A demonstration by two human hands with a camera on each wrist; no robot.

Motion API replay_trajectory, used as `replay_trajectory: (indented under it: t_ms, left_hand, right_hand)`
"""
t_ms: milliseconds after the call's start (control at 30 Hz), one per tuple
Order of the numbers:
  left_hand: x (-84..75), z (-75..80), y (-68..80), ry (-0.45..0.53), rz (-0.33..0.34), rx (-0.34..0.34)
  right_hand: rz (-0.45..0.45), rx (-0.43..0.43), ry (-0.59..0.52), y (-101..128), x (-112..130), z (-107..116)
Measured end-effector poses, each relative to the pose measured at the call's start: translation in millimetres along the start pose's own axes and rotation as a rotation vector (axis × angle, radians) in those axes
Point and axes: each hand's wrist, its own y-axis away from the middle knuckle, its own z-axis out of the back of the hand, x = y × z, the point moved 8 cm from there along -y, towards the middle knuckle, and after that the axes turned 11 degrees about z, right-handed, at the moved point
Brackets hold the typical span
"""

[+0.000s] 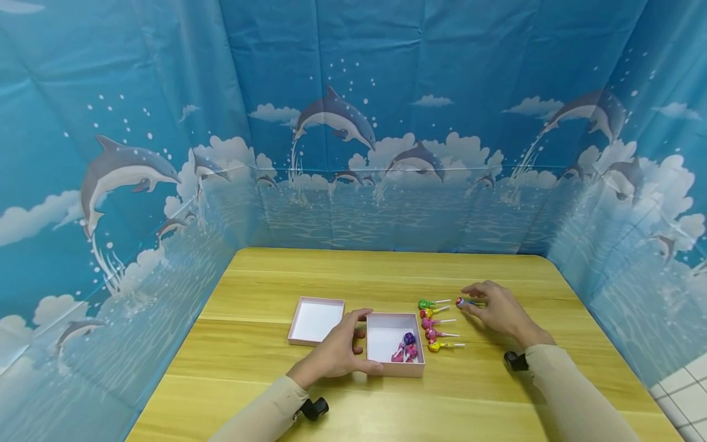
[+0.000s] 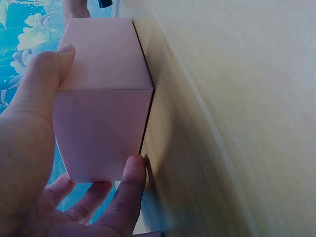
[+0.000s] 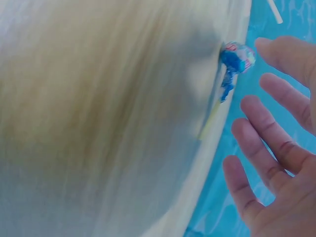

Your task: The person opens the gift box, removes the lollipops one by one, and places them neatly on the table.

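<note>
Head view: a pink box (image 1: 402,369) is steadied by the left hand (image 1: 334,351); a blue lollipop (image 1: 463,302) lies toward the table's (image 1: 386,408) far right corner, beneath the right hand (image 1: 499,314). Left wrist view: box gripped between thumb and fingers; light pressure advised. Right wrist view: fingers spread, nothing held; lollipop probably best pinched by its head, the neighbouring row (image 1: 428,323) left undisturbed.
</note>
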Motion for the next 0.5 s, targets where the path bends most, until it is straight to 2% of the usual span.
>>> replay_trajectory:
  t_ms: [267,500]
  left_hand:
    - [-1.1,0.2,-0.4,-0.001,0.000,-0.001]
    - [-2.2,0.0,0.2,0.001,0.012,-0.004]
  right_hand:
    - [0.065,-0.032,0.058,-3.6,24.5,10.5]
    - [0.159,-0.057,0.099,-7.9,59.1,17.2]
